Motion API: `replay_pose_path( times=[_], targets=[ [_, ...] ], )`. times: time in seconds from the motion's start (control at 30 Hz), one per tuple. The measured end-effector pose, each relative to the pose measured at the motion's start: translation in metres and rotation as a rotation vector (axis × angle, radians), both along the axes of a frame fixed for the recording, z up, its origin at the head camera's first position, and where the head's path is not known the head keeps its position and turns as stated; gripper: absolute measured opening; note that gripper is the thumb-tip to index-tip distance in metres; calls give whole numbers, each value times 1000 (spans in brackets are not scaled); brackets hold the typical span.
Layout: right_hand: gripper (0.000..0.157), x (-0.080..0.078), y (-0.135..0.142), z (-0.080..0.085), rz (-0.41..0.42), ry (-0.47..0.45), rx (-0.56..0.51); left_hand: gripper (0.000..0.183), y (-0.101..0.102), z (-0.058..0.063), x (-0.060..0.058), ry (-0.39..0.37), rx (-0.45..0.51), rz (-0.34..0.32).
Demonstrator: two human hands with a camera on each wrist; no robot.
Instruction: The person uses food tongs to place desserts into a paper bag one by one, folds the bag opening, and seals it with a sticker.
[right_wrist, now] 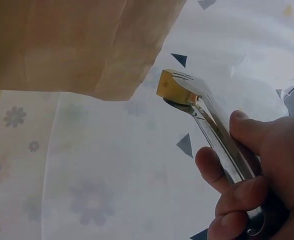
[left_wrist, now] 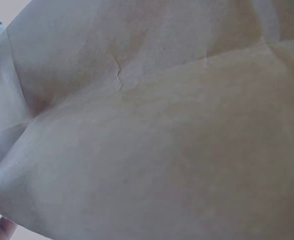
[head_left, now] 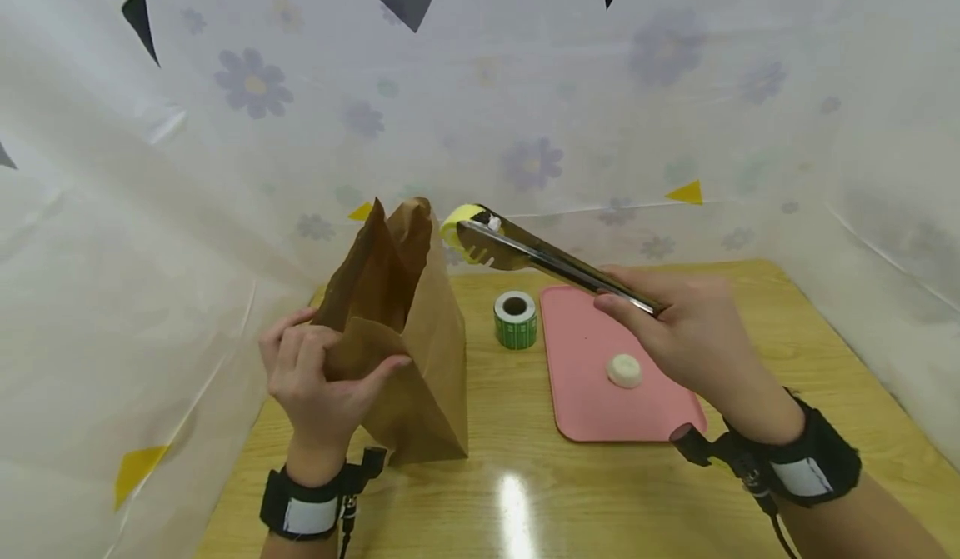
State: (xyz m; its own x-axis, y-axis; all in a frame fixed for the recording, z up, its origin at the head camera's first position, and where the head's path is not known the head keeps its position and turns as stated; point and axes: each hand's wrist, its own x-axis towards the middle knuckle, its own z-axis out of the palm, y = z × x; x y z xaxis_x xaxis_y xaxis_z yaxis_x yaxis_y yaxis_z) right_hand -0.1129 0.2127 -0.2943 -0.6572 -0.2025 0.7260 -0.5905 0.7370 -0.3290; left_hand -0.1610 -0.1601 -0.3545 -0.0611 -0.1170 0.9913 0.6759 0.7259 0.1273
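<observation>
My left hand [head_left: 318, 380] grips the near rim of a brown paper bag [head_left: 442, 367], which stands with its mouth open. The bag's paper [left_wrist: 162, 150] fills the left wrist view. In my right hand [head_left: 697, 334] is a pair of metal tongs [head_left: 573, 272], raised above the table. Pinched between the tong tips is a yellow piece of food [head_left: 456, 224], perhaps cake, with dark and white bits beside it. It is just right of the bag's mouth, outside it. The right wrist view shows the yellow piece [right_wrist: 170, 90] with a flat, squarish side, below the bag's edge.
A pink tray [head_left: 592, 413] lies on the wooden table [head_left: 525, 492] at right, bearing a small round white bun-like piece [head_left: 624, 371]. Between bag and tray stands a roll of green-and-white labels [head_left: 516, 330]. Patterned plastic sheeting [head_left: 480, 109] encloses the back and sides.
</observation>
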Motion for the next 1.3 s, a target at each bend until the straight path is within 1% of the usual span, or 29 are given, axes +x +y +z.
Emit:
replay_pose_path(
  times=[0.13, 0.23, 0.33, 0.4, 0.57, 0.7, 0.77, 0.9, 1.1, 1.3],
  targets=[
    [37, -1, -8, 0, 21, 1, -6, 82, 2, 0, -1, 1, -3, -6],
    [36, -3, -15, 0, 51, 22, -23, 82, 3, 0, -1, 0, -1, -9],
    [40, -4, -21, -2, 89, 34, -45, 83, 4, 0, -2, -1, 1, -11],
    [41, -5, -26, -2, 99, 44, -47, 83, 4, 0, -2, -3, 2, -11],
    [34, -6, -37, -1, 124, 28, -43, 83, 4, 0, -2, -11, 4, -12],
    [35, -6, -44, 1, 145, 13, -21, 83, 4, -1, -1, -14, 9, -14],
    [37, -5, -46, 1, 146, 3, -6, 83, 5, -1, -1, -13, 11, -16],
    [35, -4, -47, 0, 139, -26, 19, 83, 6, 0, -1, -7, 13, -16],
    [35, -4, -43, -4, 128, -56, 22, 83, 6, 1, -1, -1, 10, -14],
    [36, -3, -39, -6, 111, -53, 18, 83, 5, 0, 0, -13, 10, -10]
  ],
)
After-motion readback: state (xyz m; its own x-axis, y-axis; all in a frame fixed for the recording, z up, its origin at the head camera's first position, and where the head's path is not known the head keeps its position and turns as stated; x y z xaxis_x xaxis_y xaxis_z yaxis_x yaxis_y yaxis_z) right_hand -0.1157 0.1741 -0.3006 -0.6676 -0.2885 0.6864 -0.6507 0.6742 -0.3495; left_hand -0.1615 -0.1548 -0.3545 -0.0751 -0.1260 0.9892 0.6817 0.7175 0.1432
